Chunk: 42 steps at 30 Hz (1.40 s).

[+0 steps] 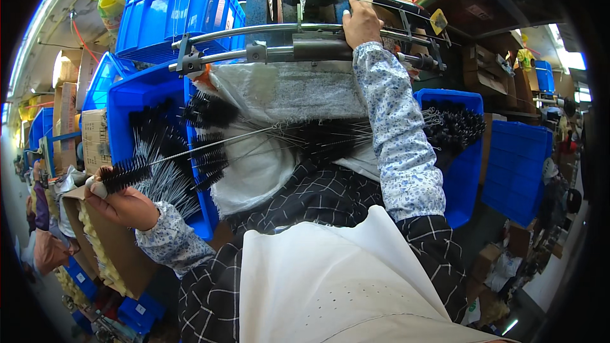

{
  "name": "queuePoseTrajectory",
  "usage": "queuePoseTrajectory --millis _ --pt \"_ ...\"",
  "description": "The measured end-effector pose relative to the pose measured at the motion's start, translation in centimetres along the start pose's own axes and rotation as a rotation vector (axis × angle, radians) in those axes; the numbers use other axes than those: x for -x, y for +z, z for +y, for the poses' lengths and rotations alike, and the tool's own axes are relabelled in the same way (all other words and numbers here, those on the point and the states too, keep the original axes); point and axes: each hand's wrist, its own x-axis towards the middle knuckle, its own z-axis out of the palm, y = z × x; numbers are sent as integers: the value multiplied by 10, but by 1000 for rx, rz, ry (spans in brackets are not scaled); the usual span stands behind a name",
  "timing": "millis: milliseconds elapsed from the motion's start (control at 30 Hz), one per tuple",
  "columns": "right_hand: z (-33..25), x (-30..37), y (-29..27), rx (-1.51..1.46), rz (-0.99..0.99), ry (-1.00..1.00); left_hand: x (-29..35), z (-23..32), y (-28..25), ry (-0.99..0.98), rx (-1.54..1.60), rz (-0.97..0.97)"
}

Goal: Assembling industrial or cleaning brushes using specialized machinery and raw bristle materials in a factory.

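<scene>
While the left hand [132, 208] is out at the near left, its grip pinches the black bristled end of a long brush [124, 177] between thumb and fingers. The brush's twisted wire stem slants right and away, toward a bundle of black brushes [327, 138] across the person's lap. The right hand [364, 24] reaches to the far side, its fingers at the machine [321, 49] with the long metal bars; whether its grip is pinching anything there, I cannot tell. Translucent plastic sheeting [292, 92] lies between the machine and the bundle. On the left, a blue bin [116, 103] holds more brushes; on the right, another blue tub [459, 198] carries a dense pile of black brush heads [454, 128]. An open cardboard box [121, 257] stands just nearer than the left hand.
</scene>
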Motion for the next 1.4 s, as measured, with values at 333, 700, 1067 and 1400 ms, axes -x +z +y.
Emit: queuePoseTrajectory --millis 333,700,1067,1400 --pt "-45 4 11 55 36 -42 20 20 58 -50 169 -94" --pt "56 -11 -11 47 -43 -39 11 4 31 -93 183 1" --pt "134 -50 -78 137 -352 -192 45 5 96 -319 388 -402" --pt "1 70 -137 -463 -935 -457 133 2 152 -669 406 -746"
